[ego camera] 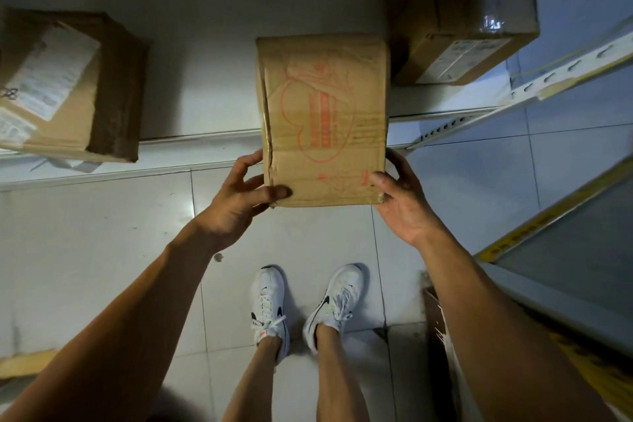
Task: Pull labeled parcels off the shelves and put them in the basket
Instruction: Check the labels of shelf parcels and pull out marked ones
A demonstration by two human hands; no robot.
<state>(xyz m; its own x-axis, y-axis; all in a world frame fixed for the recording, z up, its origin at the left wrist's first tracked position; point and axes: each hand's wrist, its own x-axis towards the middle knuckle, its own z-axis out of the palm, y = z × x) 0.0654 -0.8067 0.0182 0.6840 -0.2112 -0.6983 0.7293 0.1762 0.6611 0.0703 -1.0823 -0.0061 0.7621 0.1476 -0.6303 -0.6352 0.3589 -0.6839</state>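
Your left hand point(245, 195) and right hand point(399, 197) pinch the box's point(323, 120) near corners, thumbs on top, fingers wrapped round the sides. It runs lengthwise straight away from your grip, far end over the shelf point(205, 86). No label shows on this face; no basket in view.

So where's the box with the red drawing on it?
In the head view's middle, the brown cardboard box with red print is held between the left hand and right hand, at the white shelf's front edge.
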